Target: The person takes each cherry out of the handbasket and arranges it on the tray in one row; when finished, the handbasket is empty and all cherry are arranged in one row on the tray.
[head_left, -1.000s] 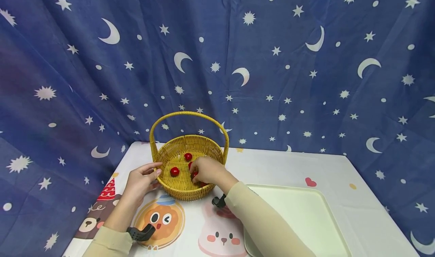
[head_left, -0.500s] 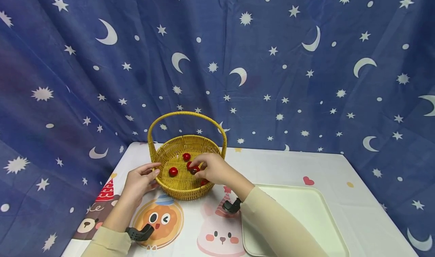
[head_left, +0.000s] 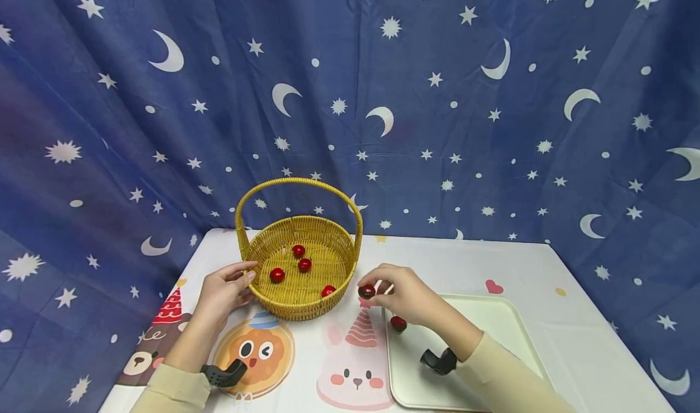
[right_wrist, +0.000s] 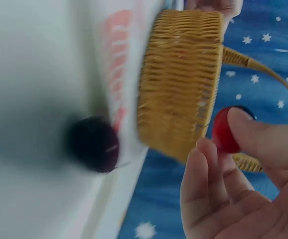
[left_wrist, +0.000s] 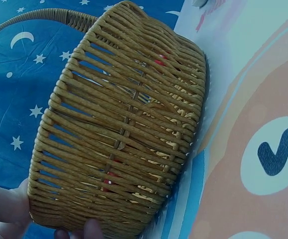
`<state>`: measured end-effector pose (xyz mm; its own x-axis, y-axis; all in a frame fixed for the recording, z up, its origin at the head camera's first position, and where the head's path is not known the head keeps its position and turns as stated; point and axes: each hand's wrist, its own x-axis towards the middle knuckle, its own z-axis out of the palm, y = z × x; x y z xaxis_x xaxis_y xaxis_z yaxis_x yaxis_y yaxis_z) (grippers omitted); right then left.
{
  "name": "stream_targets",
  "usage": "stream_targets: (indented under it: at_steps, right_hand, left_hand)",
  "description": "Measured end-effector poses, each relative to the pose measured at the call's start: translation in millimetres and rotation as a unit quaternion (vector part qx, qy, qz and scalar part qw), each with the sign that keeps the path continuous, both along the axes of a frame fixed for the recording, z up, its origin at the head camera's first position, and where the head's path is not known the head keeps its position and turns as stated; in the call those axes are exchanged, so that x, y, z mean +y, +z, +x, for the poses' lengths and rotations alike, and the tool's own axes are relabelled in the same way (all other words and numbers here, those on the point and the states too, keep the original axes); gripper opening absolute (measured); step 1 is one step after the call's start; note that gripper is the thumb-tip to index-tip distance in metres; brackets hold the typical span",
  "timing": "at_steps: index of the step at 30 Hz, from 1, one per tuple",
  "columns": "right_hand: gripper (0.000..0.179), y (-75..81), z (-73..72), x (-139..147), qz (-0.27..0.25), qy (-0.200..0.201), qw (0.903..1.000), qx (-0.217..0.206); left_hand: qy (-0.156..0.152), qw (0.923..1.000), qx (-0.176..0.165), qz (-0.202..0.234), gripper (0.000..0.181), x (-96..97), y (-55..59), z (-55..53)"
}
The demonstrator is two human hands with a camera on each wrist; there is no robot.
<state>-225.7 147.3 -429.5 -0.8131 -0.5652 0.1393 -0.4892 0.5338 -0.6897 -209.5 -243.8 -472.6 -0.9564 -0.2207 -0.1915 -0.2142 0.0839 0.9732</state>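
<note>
Right hand (head_left: 403,290) pinching cherry (head_left: 366,291), now outside basket (head_left: 295,310), 4 o'clock; transfer likely midway. Left hand (head_left: 225,286) grips basket.

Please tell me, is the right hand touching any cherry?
Touching: the right wrist view shows the right hand pinching a red cherry, its thumb against the surface.

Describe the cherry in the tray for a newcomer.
Right of the basket lies a pale tray. Near its far left corner is a red cherry, the only one visible there; four others sit in the basket, another in the right grip.
</note>
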Motion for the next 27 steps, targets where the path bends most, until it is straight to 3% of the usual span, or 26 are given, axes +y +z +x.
stream_targets:
  at_steps: [8, 14, 20, 27]
  right_hand:
    - [0.036, -28.0, 11.9, 56, 0.021, -0.065, 0.9976, -0.009]
    - [0.039, -46.4, 13.5, 75, 0.075, -0.139, 0.9859, -0.053]
    - [0.043, -61.0, 10.8, 81, 0.088, -0.131, 0.9857, -0.059]
    - [0.037, -61.1, 11.6, 82, 0.076, -0.118, 0.9873, -0.075]
  left_hand:
    - [0.001, 1.0, 0.003, 0.001, 0.043, 0.2, -0.1, -0.1]
    - [0.004, 1.0, 0.001, 0.0, 0.042, 0.0, 0.0, -0.7]
    - [0.005, 1.0, 0.001, 0.002, 0.042, -0.5, -0.2, -1.6]
    - [0.005, 1.0, 0.0, 0.002, 0.043, -0.4, -0.2, -0.6]
